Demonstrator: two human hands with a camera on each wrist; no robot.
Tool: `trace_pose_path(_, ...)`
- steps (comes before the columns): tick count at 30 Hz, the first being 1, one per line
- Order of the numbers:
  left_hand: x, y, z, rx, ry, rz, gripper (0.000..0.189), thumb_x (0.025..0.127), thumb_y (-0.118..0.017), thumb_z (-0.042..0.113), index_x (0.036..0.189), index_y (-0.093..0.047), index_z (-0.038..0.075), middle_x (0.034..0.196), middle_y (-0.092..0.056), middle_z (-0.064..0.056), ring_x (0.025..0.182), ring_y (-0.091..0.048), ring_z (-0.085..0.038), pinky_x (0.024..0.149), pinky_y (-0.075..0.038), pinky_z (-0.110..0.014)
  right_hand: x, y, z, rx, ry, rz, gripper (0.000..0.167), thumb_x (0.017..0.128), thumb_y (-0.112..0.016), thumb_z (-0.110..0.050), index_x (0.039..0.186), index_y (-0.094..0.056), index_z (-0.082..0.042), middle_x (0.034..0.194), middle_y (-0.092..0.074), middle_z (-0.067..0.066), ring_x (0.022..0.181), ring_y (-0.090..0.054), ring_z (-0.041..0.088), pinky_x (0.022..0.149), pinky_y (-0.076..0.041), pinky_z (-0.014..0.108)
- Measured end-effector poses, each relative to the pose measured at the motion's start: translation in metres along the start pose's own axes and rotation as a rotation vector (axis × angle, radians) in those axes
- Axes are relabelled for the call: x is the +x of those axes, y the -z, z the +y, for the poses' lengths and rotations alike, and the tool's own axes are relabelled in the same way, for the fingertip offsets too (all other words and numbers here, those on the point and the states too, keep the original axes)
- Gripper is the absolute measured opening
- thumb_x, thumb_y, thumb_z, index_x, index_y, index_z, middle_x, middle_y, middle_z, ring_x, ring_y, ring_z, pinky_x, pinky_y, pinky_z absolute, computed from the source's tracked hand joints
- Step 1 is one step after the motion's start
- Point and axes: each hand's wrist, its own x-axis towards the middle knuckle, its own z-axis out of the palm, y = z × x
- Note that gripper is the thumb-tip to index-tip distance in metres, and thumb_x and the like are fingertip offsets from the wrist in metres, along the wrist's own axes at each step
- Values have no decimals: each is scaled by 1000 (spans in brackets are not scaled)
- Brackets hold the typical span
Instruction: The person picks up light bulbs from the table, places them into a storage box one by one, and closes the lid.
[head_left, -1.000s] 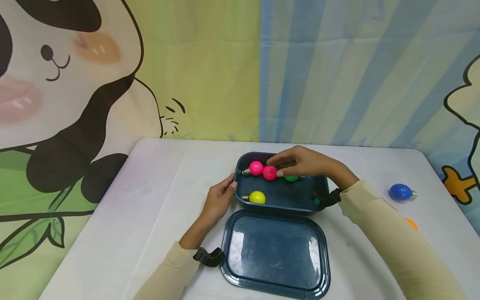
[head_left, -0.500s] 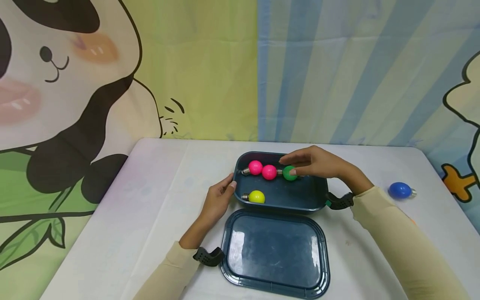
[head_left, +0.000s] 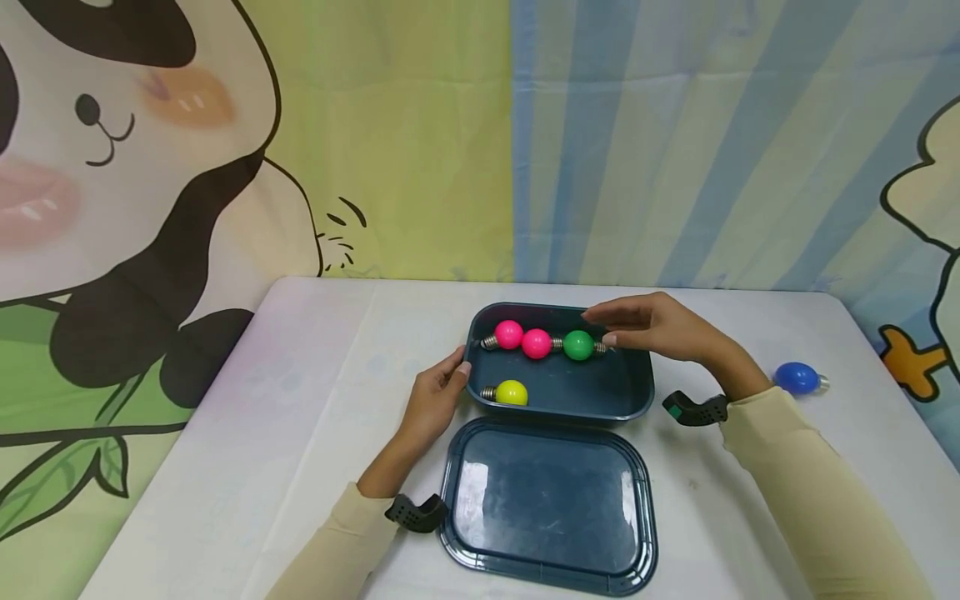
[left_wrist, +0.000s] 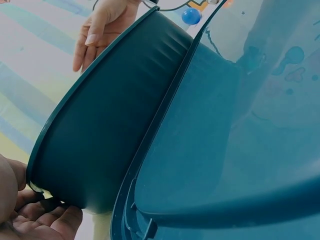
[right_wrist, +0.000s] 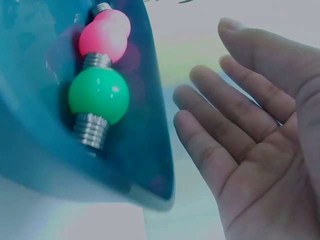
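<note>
A dark blue plastic box [head_left: 570, 392] holds two pink light bulbs [head_left: 536, 343], a green light bulb [head_left: 578, 345] and a yellow light bulb [head_left: 512, 392]. The pink and green bulbs form a row along its far side. My left hand [head_left: 438, 392] grips the box's left rim, thumb on top and fingers around the outside. Over the box's far right corner, my right hand [head_left: 660, 327] holds nothing. Its fingers are extended and spread in the right wrist view, beside the rim and near the screw base of the green bulb [right_wrist: 99, 95].
The box's lid [head_left: 551, 508] lies flat on the white table [head_left: 300, 467], right in front of the box. A blue light bulb [head_left: 797, 378] rests on the table to the right, beyond my right forearm. A printed cloth [head_left: 420, 167] hangs behind the table.
My right hand has drawn back to the right, from over the pink bulb past the green one, uncovering the green bulb. My left hand stays at the rim.
</note>
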Motion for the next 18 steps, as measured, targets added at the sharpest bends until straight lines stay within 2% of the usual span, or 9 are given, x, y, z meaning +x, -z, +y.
trace_pose_path(3, 0, -1, 3, -2, 10, -7, 46, 103, -52, 23, 142, -45, 0, 145, -45, -10, 135, -40, -19, 103, -39, -29, -7, 3, 3, -11, -19, 24, 42, 95, -65, -18, 135, -57, -7, 134, -58, 10, 123, -53, 34, 93, -50, 27)
trace_pose_path(10, -12, 1, 37, 36, 11, -25, 44, 103, -49, 14, 141, -43, -8, 145, -44, -17, 134, -40, -25, 102, -40, -32, -22, 8, 10, 11, -35, 61, 41, 95, -65, -16, 134, -58, -4, 133, -58, 14, 119, -56, 38, 88, -52, 25)
trace_pose_path(14, -14, 2, 40, 33, 9, -15, 43, 103, -49, 13, 141, -43, -8, 144, -44, -17, 134, -41, -25, 103, -40, -33, -28, 8, 13, 16, -19, 83, 40, 96, -64, -14, 134, -58, -4, 132, -58, 15, 118, -56, 36, 87, -52, 24)
trace_pose_path(18, -13, 2, 39, 26, 13, -20, 44, 103, -50, 14, 141, -43, -7, 144, -45, -15, 134, -41, -23, 103, -40, -30, -38, 8, 16, -18, -10, 163, 39, 96, -63, -14, 134, -58, -5, 131, -59, 15, 118, -58, 29, 87, -52, 21)
